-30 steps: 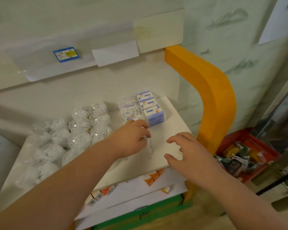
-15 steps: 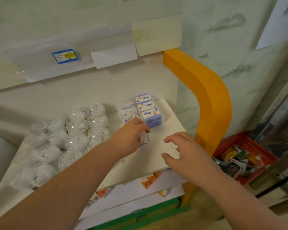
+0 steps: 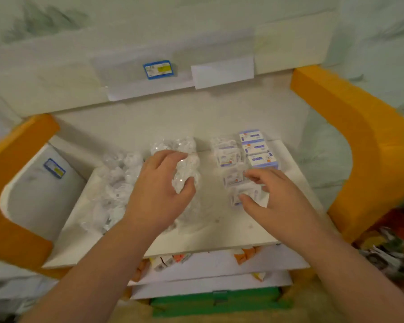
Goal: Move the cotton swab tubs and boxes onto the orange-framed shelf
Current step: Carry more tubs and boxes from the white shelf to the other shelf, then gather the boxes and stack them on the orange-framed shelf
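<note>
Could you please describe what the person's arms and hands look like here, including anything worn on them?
Both forearms are bare up to the frame's lower edge, with no sleeves in view. The left hand and right hand wear no gloves, and no rings, watch or bracelet show on the fingers or wrists. The picture is slightly blurred, so fine details such as nails cannot be judged.

Left hand [image 3: 160, 190] now off the boxes [image 3: 239, 180], onto the wrapped tubs [image 3: 184, 169].
</note>
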